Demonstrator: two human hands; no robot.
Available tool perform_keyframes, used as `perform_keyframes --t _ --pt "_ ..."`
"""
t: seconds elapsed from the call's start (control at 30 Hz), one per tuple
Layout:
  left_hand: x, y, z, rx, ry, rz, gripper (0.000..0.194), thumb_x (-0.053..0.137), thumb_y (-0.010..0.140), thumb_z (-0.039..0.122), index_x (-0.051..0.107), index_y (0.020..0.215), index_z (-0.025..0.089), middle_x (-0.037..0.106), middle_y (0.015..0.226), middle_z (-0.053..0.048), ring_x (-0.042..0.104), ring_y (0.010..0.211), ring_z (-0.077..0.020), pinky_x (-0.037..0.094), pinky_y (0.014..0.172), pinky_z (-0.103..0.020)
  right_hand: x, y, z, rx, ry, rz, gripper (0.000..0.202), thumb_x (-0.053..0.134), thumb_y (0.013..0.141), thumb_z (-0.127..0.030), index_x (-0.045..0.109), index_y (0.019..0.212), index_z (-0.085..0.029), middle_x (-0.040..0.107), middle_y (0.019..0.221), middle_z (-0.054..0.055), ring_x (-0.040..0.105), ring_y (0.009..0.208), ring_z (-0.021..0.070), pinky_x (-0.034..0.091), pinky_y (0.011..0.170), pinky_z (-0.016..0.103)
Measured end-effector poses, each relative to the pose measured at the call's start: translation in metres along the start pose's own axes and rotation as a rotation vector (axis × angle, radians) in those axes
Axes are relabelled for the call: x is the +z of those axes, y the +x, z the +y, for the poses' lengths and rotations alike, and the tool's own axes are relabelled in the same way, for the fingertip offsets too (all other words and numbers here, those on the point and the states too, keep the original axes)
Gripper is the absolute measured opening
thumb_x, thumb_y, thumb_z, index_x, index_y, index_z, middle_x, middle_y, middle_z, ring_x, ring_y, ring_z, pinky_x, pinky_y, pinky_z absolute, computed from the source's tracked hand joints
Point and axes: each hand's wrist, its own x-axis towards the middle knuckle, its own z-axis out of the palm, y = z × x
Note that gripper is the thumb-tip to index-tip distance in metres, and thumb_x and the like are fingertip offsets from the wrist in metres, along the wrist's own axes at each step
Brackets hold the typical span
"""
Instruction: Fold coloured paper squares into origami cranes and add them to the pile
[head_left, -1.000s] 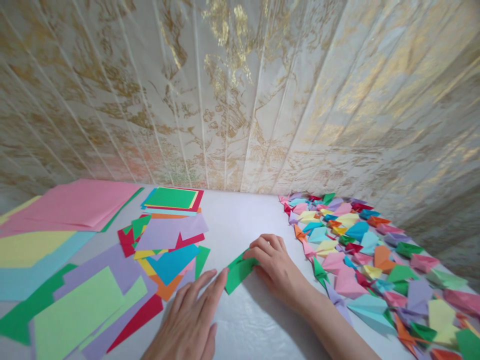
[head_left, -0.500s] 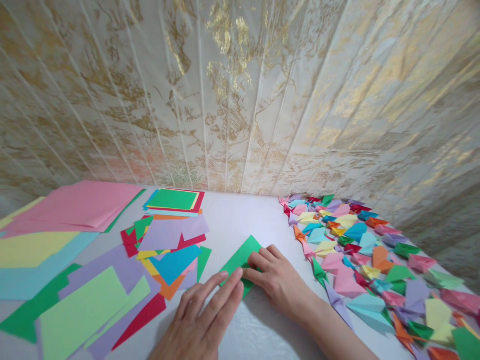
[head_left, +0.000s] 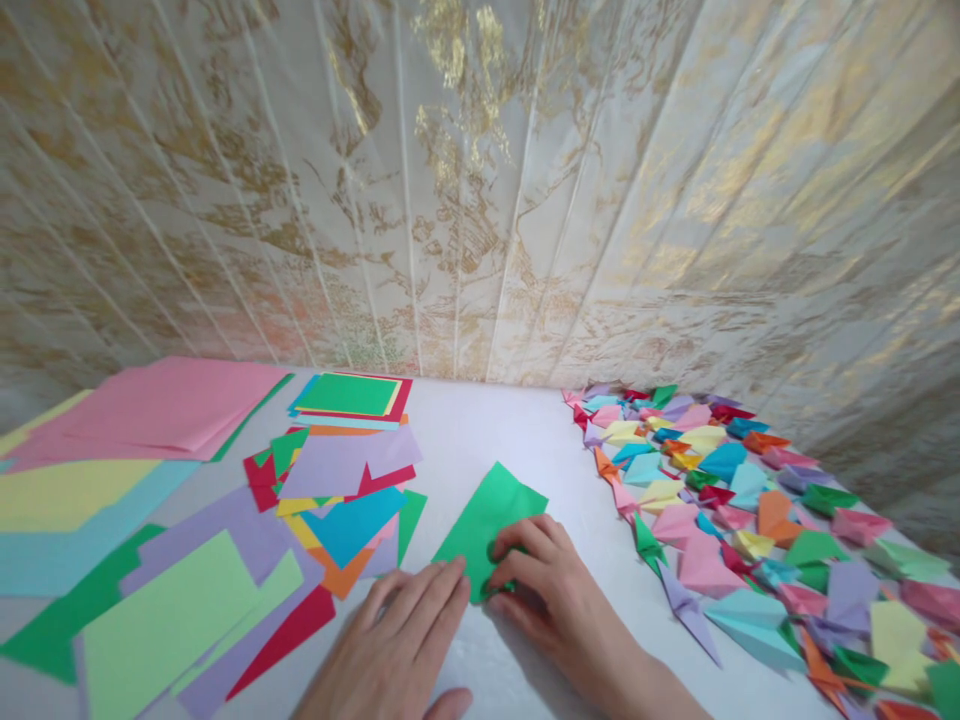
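Observation:
A piece of green paper (head_left: pixel 491 505) lies on the white table in front of me, with a crease near its upper right corner. My left hand (head_left: pixel 409 620) rests at its lower left edge, fingers stretched out flat and the fingertips touching the paper. On the other side, my right hand (head_left: pixel 540 580) has its fingers curled over the lower right edge, pinching the paper there. Part of that edge is hidden behind the right fingers.
Folded paper pieces (head_left: pixel 724 465) in many colours cover the table's right side. To the left lie cut scraps (head_left: pixel 352 525), a small stack of coloured sheets (head_left: pixel 349 395), light green paper (head_left: pixel 169 625) and large pink sheets (head_left: pixel 172 405). A patterned curtain (head_left: pixel 465 200) hangs behind.
More of the green paper's surface shows now, wider toward the right. My right hand has shifted down and curled around its edge. My left hand has drawn back slightly down and left.

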Motion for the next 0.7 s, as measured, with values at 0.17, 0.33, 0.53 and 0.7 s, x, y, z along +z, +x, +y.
perform_keyframes --t 0.17,0.33,0.53,0.7 --pt "0.001 -0.002 0.001 0.033 -0.002 0.019 0.039 0.059 0.089 0.038 0.063 0.12 0.015 0.071 0.122 -0.005 0.061 0.107 -0.0222 0.041 0.092 -0.034 0.006 0.006 0.01 0.162 0.072 0.083 0.01 0.071 0.085 -0.017 0.062 0.082 -0.022 0.059 0.109 0.004 0.047 0.107 0.0247 0.043 0.093 0.041" --pt "-0.002 0.0 0.002 0.036 -0.026 0.007 0.037 0.059 0.088 0.035 0.064 0.118 0.014 0.071 0.121 -0.006 0.062 0.106 -0.0227 0.041 0.091 -0.035 0.005 0.013 0.008 0.192 0.06 0.076 0.012 0.066 0.089 -0.016 0.06 0.08 -0.021 0.057 0.105 0.004 0.047 0.104 0.0239 0.043 0.091 0.041" --pt "-0.006 0.002 0.002 -0.019 -0.111 -0.056 0.041 0.063 0.085 0.035 0.062 0.119 0.014 0.071 0.12 -0.006 0.061 0.106 -0.0238 0.042 0.091 -0.036 0.002 0.022 0.009 0.227 0.024 0.02 0.017 0.074 0.082 -0.016 0.06 0.073 -0.019 0.057 0.097 0.003 0.048 0.099 0.0236 0.042 0.088 0.041" --pt "-0.009 0.009 0.001 -0.046 -0.199 -0.151 0.051 0.066 0.083 0.036 0.056 0.13 0.018 0.069 0.121 -0.006 0.062 0.105 -0.0252 0.042 0.092 -0.04 0.001 0.027 0.011 0.225 0.008 -0.01 0.018 0.075 0.081 -0.018 0.061 0.07 -0.019 0.057 0.095 0.003 0.048 0.096 0.0236 0.043 0.087 0.042"
